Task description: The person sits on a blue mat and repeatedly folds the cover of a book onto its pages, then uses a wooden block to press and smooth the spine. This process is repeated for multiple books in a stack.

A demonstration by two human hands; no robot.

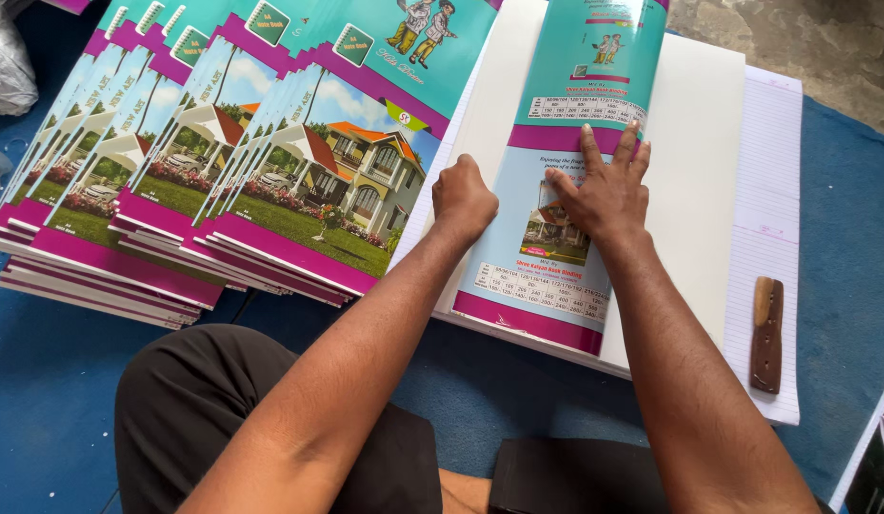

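A printed notebook cover sheet (566,105) in teal, light blue and magenta lies on a stack of white paper blocks (694,190). My right hand (605,186) presses flat on the cover, fingers spread. My left hand (463,195) is curled into a fist and rests at the cover's left edge, where it meets the white block. Neither hand holds anything.
A fanned pile of finished notebooks (223,162) with house pictures and magenta borders fills the left. A ruled paper sheet (775,238) lies under the white stack, with a brown wooden tool (767,333) on it. A blue mat (42,400) covers the floor. My dark-clad knees (204,409) are at the bottom.
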